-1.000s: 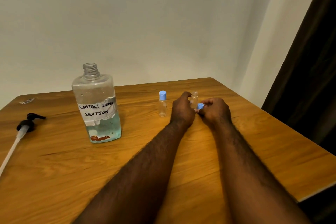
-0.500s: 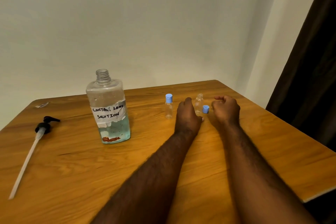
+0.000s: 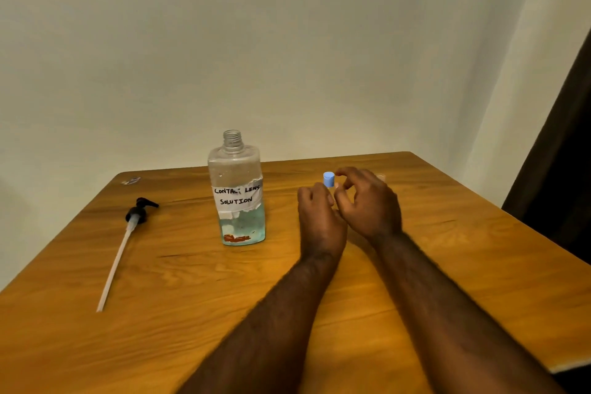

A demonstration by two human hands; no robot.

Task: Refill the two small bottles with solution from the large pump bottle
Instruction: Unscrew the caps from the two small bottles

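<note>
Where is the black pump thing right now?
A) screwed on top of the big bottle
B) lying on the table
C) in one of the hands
B: the black pump lies flat on the table, left of the big bottle, whose neck is open.
</note>
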